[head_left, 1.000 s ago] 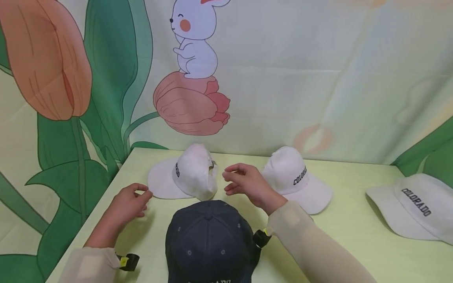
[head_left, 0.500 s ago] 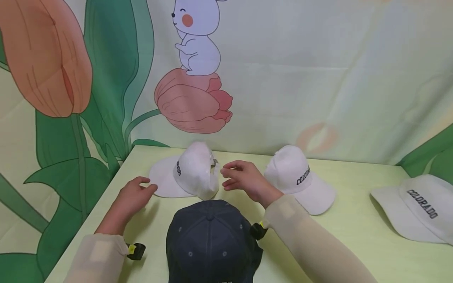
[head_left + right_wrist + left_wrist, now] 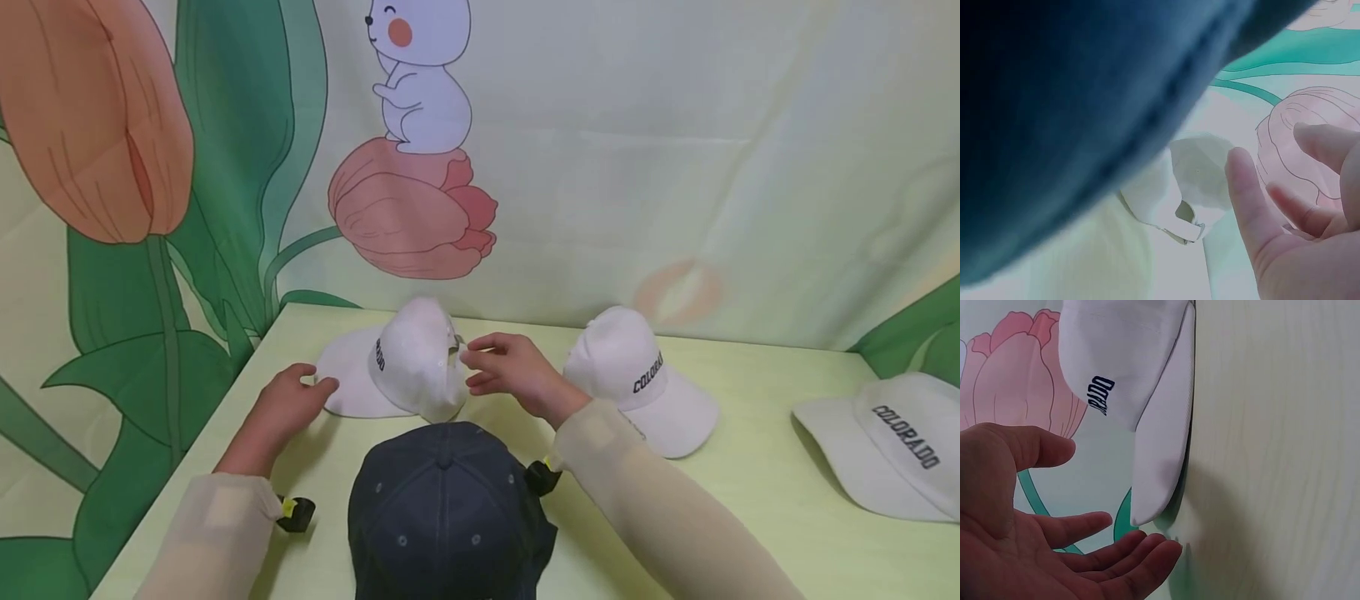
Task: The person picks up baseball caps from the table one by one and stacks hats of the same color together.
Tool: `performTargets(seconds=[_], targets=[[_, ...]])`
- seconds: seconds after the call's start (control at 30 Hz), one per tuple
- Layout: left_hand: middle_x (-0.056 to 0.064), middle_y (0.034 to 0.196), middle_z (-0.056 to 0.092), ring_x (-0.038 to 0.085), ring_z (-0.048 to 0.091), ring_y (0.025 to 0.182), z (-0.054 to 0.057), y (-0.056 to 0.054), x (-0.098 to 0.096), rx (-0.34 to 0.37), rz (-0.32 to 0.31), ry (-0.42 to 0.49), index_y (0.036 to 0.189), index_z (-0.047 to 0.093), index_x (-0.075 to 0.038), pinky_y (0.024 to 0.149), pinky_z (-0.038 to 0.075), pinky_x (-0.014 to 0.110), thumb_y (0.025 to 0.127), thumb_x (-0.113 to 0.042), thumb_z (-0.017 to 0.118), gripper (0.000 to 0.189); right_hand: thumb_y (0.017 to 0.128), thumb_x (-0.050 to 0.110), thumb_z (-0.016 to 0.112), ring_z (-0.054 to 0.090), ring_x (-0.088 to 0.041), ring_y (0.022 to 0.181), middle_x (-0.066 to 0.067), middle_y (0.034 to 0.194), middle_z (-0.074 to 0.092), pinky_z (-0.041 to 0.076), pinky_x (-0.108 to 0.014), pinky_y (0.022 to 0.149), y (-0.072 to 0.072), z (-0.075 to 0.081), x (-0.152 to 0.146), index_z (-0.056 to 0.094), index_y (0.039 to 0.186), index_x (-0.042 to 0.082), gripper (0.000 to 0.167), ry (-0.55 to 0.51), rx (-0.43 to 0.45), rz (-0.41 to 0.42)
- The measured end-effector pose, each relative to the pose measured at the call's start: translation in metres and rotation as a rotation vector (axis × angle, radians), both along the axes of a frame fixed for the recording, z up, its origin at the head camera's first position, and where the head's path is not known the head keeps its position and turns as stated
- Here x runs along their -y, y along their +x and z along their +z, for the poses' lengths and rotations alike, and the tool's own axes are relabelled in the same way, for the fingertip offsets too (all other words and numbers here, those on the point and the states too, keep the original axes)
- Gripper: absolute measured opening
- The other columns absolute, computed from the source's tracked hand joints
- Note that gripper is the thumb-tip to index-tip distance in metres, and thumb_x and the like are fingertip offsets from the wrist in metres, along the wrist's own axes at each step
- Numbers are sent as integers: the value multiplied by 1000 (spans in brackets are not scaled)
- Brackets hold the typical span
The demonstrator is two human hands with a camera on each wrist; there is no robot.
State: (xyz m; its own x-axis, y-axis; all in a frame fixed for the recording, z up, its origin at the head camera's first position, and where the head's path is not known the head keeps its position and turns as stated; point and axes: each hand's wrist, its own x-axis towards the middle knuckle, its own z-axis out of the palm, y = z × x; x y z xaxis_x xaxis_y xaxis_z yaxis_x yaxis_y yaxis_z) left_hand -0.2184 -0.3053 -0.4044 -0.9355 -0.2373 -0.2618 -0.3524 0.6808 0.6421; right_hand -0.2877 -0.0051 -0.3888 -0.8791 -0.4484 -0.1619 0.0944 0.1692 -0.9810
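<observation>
A white baseball cap (image 3: pixel 416 354) lies near the table's back left, brim to the left and back strap to the right. My left hand (image 3: pixel 288 404) is at the brim's left edge, fingers relaxed and holding nothing. In the left wrist view, the thumb and fingers (image 3: pixel 1079 523) are spread just short of the brim (image 3: pixel 1163 450). My right hand (image 3: pixel 525 375) is at the cap's strap side with loosely bent fingers. The right wrist view shows the strap opening (image 3: pixel 1188 219) apart from the fingertips. Between my forearms, nearer me, is a navy cap (image 3: pixel 442 508).
A second white cap (image 3: pixel 637 379) with COLORADO lettering sits right of my right hand, partly behind the wrist. Another white cap (image 3: pixel 892 442) is at the far right, cut off by the frame. A printed cloth backdrop (image 3: pixel 585 167) hangs behind the pale table (image 3: pixel 742 500).
My left hand has moved right and forward to the white cap's brim. My right hand has moved slightly left, closer to the strap. The head view has tilted a little downward.
</observation>
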Motion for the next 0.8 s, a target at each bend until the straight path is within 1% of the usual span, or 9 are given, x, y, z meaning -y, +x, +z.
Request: performTargets(seconds=[0.17, 0.43, 0.67, 0.8], targets=[[33, 147, 32, 48, 38, 132, -1, -8, 1, 20, 6, -7, 148, 23, 7, 106, 35, 58, 98, -43, 40, 72, 92, 22, 66, 67, -37, 104, -14, 129, 59, 58, -37, 82, -5, 1, 3, 53, 131, 3, 45, 19, 13, 19], [32, 152, 24, 48, 32, 136, -3, -20, 4, 52, 18, 12, 150, 18, 5, 109, 32, 60, 98, -45, 39, 75, 92, 23, 67, 66, -36, 108, -14, 131, 59, 57, -35, 83, -16, -1, 5, 49, 136, 0, 53, 70, 35, 25], [33, 152, 24, 48, 33, 136, -4, -29, 6, 46, 21, 4, 150, 17, 6, 110, 32, 58, 98, -43, 38, 74, 92, 23, 67, 64, -38, 111, -17, 132, 58, 57, -36, 84, -26, -7, 8, 48, 135, -1, 52, 91, 51, 42], [32, 153, 22, 48, 29, 138, -5, -35, 6, 48, 37, 0, 150, 17, 6, 111, 30, 58, 98, -42, 38, 74, 91, 26, 68, 65, -35, 111, -17, 132, 57, 57, -36, 85, -30, -9, 14, 49, 135, 0, 54, 111, 48, 54]])
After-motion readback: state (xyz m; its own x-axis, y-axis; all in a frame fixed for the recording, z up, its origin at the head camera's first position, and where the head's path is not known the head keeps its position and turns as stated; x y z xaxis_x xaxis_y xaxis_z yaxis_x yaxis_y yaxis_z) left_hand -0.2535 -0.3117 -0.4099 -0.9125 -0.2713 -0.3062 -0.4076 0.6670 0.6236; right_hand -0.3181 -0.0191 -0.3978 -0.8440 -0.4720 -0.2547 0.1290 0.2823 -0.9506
